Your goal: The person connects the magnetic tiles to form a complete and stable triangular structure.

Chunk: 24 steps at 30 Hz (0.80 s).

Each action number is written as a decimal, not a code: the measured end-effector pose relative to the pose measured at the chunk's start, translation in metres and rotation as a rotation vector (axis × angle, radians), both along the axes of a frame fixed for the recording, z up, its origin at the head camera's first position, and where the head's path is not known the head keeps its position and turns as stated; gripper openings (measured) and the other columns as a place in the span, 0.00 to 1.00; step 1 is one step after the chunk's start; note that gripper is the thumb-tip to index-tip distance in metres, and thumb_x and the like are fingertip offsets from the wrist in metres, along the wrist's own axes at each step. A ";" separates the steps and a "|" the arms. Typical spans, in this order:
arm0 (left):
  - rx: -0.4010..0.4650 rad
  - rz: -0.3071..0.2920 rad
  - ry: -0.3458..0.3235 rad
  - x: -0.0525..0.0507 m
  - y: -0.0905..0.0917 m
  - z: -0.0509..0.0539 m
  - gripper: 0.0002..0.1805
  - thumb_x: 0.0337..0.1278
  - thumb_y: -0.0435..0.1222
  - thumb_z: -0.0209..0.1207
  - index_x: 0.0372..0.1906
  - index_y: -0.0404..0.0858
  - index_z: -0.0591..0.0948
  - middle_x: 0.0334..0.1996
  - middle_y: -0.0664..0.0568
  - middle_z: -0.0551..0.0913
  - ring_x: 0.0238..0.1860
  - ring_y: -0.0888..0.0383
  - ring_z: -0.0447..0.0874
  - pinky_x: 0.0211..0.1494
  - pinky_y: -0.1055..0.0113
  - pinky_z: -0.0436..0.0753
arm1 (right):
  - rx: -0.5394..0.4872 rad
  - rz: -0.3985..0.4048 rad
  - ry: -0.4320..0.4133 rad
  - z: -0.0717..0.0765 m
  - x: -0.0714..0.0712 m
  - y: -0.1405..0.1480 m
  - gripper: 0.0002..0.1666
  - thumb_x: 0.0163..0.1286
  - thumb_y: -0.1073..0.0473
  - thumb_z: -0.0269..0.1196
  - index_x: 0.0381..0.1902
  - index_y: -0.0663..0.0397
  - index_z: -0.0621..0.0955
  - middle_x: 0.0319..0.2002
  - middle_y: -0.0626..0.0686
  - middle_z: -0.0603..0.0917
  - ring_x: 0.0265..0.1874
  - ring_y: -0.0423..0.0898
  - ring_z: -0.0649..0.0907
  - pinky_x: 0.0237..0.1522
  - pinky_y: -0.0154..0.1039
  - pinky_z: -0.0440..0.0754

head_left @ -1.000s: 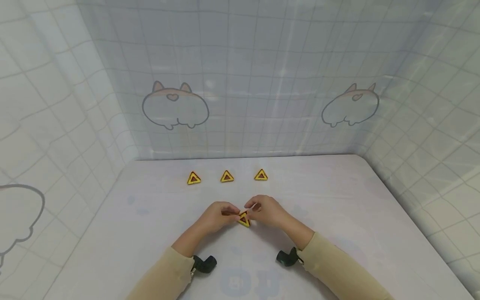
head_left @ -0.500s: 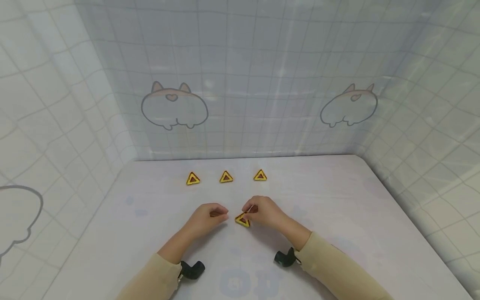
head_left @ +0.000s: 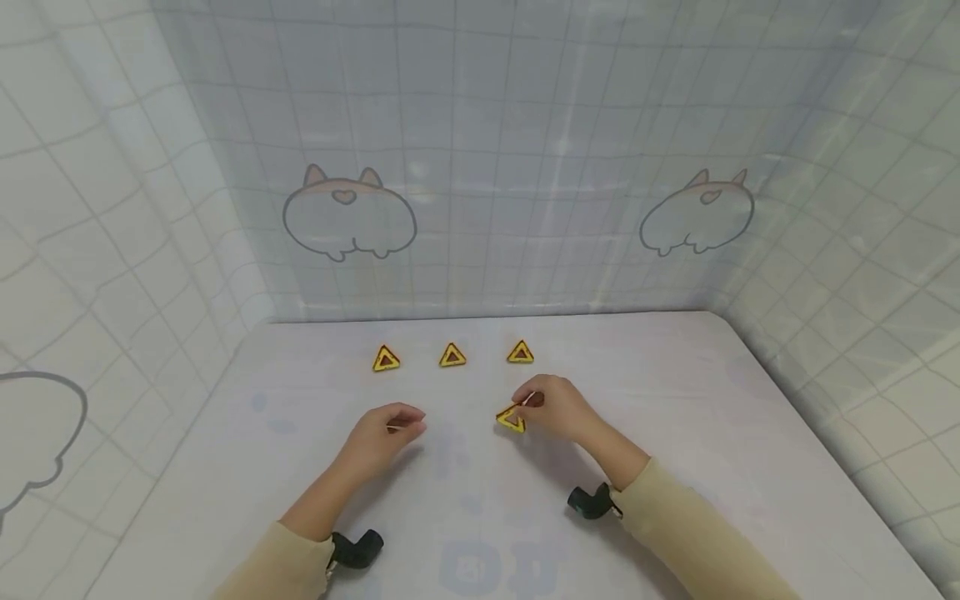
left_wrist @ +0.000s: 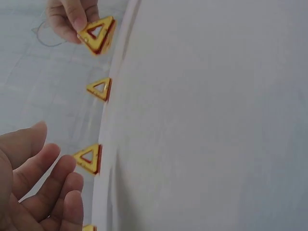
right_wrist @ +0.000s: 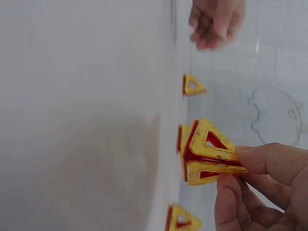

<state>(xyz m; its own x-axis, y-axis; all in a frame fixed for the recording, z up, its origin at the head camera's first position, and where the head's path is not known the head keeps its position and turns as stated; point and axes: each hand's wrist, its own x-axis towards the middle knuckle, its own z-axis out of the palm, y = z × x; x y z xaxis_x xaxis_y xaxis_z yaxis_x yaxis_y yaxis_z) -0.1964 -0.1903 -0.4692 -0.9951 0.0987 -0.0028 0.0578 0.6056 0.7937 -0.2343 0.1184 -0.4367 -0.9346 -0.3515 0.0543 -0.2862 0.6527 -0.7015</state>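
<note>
My right hand [head_left: 561, 408] pinches a small pyramid of yellow and red triangular magnetic tiles [head_left: 513, 425] by one edge, between thumb and fingers. In the right wrist view the pyramid [right_wrist: 207, 161] shows two yellow faces meeting, with red along the far side. To its left, my left hand [head_left: 377, 439] hovers over the table with loosely bent fingers and nothing between them. At the back lie three similar yellow and red triangular pieces: a left one [head_left: 386, 366], a middle one [head_left: 452, 362] and a right one [head_left: 521, 359].
The white tabletop [head_left: 465, 475] carries faint printed letters near the front. A pale tiled sheet [head_left: 480, 167] with cartoon outlines stands behind the table and along both sides. A dark wrist camera [head_left: 358, 550] sits at the left sleeve, another dark camera [head_left: 591, 502] at the right.
My left hand has let go of the pyramid and drawn away to the left. My right hand has carried it slightly right and towards the back. The three back pieces stay put.
</note>
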 end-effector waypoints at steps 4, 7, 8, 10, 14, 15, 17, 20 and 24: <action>-0.003 0.037 0.024 0.003 -0.012 0.003 0.14 0.65 0.43 0.64 0.51 0.41 0.85 0.46 0.52 0.85 0.48 0.51 0.83 0.48 0.57 0.82 | -0.002 -0.070 0.010 0.006 -0.009 0.019 0.06 0.63 0.64 0.71 0.38 0.51 0.87 0.37 0.47 0.85 0.35 0.42 0.83 0.32 0.37 0.82; -0.012 0.062 0.034 0.005 -0.023 0.005 0.17 0.66 0.44 0.64 0.54 0.41 0.83 0.50 0.49 0.84 0.50 0.50 0.82 0.49 0.57 0.82 | 0.010 -0.112 0.028 0.008 -0.019 0.034 0.06 0.64 0.63 0.70 0.39 0.52 0.87 0.39 0.49 0.85 0.36 0.44 0.84 0.32 0.37 0.82; -0.014 0.070 0.035 0.006 -0.027 0.005 0.18 0.66 0.45 0.63 0.55 0.41 0.83 0.51 0.48 0.83 0.51 0.50 0.82 0.50 0.57 0.82 | 0.015 -0.123 0.038 0.008 -0.022 0.040 0.06 0.64 0.63 0.70 0.40 0.53 0.87 0.40 0.50 0.85 0.37 0.44 0.84 0.33 0.37 0.82; -0.020 0.092 0.035 0.007 -0.034 0.006 0.20 0.67 0.46 0.63 0.57 0.41 0.82 0.53 0.47 0.82 0.53 0.49 0.80 0.52 0.56 0.82 | 0.030 -0.140 0.059 0.007 -0.030 0.050 0.07 0.64 0.63 0.70 0.41 0.55 0.87 0.41 0.51 0.85 0.38 0.46 0.84 0.33 0.38 0.83; -0.023 0.129 0.048 0.011 -0.050 0.009 0.23 0.68 0.48 0.62 0.60 0.39 0.80 0.55 0.46 0.82 0.55 0.48 0.79 0.55 0.54 0.80 | 0.069 -0.176 0.090 0.004 -0.045 0.069 0.08 0.66 0.64 0.69 0.43 0.58 0.87 0.43 0.55 0.84 0.40 0.50 0.84 0.34 0.40 0.83; -0.026 0.135 0.058 0.011 -0.053 0.010 0.23 0.68 0.48 0.62 0.60 0.39 0.79 0.55 0.45 0.82 0.55 0.47 0.79 0.55 0.53 0.80 | 0.079 -0.186 0.093 0.003 -0.049 0.073 0.09 0.67 0.64 0.68 0.44 0.59 0.86 0.44 0.56 0.84 0.41 0.51 0.84 0.35 0.40 0.83; -0.030 0.144 0.075 0.013 -0.060 0.011 0.24 0.68 0.48 0.61 0.61 0.38 0.79 0.55 0.44 0.82 0.56 0.47 0.78 0.56 0.52 0.79 | 0.095 -0.204 0.098 0.001 -0.056 0.081 0.09 0.68 0.64 0.67 0.45 0.60 0.86 0.45 0.58 0.84 0.42 0.52 0.84 0.36 0.41 0.82; -0.038 0.150 0.114 0.015 -0.069 0.012 0.24 0.69 0.47 0.61 0.60 0.36 0.79 0.54 0.43 0.82 0.57 0.45 0.78 0.60 0.49 0.76 | 0.114 -0.228 0.101 -0.002 -0.066 0.091 0.10 0.69 0.64 0.66 0.47 0.61 0.85 0.47 0.60 0.83 0.44 0.54 0.83 0.38 0.42 0.83; -0.041 0.163 0.151 0.017 -0.079 0.009 0.23 0.69 0.46 0.61 0.59 0.34 0.79 0.52 0.42 0.84 0.57 0.44 0.78 0.61 0.47 0.73 | 0.142 -0.254 0.085 -0.003 -0.078 0.099 0.11 0.71 0.65 0.64 0.49 0.63 0.84 0.48 0.61 0.83 0.46 0.56 0.83 0.42 0.45 0.83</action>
<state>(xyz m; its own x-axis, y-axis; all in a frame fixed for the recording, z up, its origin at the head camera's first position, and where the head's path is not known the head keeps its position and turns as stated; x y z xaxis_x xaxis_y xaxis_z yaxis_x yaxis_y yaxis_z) -0.1796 -0.2689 -0.4603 -0.9873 -0.0605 0.1467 0.0729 0.6481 0.7581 -0.3118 0.2178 -0.4401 -0.9877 -0.1172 0.1032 -0.1554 0.8010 -0.5782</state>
